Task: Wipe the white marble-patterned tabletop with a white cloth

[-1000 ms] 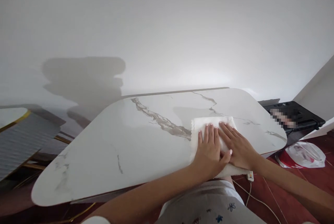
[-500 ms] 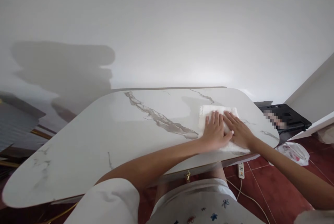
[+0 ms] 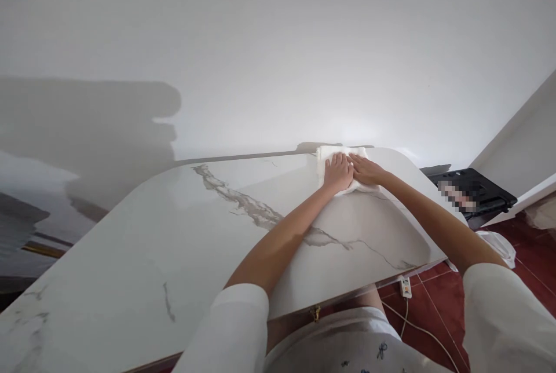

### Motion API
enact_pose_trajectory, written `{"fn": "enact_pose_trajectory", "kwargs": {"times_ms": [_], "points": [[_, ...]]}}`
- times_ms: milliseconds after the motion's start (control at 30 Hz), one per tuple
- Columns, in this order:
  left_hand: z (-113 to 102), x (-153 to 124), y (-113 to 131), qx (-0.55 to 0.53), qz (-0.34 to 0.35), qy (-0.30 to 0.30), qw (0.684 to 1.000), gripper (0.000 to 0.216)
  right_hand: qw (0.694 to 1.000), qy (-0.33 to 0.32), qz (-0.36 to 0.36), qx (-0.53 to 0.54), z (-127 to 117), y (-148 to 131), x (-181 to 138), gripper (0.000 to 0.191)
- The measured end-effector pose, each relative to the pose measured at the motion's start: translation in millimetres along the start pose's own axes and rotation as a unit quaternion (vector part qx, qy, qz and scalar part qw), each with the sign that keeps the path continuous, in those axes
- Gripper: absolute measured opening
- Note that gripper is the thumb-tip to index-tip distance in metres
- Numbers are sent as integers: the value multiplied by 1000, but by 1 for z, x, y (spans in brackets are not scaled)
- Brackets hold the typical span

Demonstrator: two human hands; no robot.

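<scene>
A white cloth (image 3: 321, 160) lies on the white marble-patterned tabletop (image 3: 143, 245), at its far edge by the wall. My left hand (image 3: 339, 172) presses down on the cloth with its fingers stretched out. Beside it, my right hand (image 3: 367, 170) also rests flat on the cloth, fingers extended to the left and touching or nearly touching the left hand. Both hands are open, and neither grips the cloth. Part of the cloth is hidden under them.
The wall (image 3: 260, 60) rises right behind the table. A black case-like object (image 3: 486, 193) stands beyond the right end. A white plastic bag (image 3: 499, 247) and a power strip (image 3: 405, 287) with its cable lie on the red tiled floor (image 3: 438, 292).
Both hands have pushed the cloth forward and slightly left, from near the front right of the tabletop to its back edge. The arms are now more stretched out.
</scene>
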State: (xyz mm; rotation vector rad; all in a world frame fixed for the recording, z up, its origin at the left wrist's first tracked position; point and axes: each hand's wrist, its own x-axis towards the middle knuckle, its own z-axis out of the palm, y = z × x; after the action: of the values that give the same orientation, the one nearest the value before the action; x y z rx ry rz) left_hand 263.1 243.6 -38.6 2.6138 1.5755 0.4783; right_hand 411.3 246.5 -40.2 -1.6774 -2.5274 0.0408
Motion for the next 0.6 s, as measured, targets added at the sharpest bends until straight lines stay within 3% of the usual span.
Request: {"fn": "enact_pose_trajectory", "kwargs": {"times_ms": [133, 333, 600], "points": [[5, 31, -12, -32, -24, -1, 999, 56, 1000, -11, 28, -1, -2, 6, 29, 59], [10, 63, -28, -33, -23, -3, 999, 56, 997, 72, 34, 4, 5, 11, 54, 55], [15, 71, -29, 6, -29, 24, 999, 55, 997, 71, 14, -14, 6, 19, 64, 54]]}}
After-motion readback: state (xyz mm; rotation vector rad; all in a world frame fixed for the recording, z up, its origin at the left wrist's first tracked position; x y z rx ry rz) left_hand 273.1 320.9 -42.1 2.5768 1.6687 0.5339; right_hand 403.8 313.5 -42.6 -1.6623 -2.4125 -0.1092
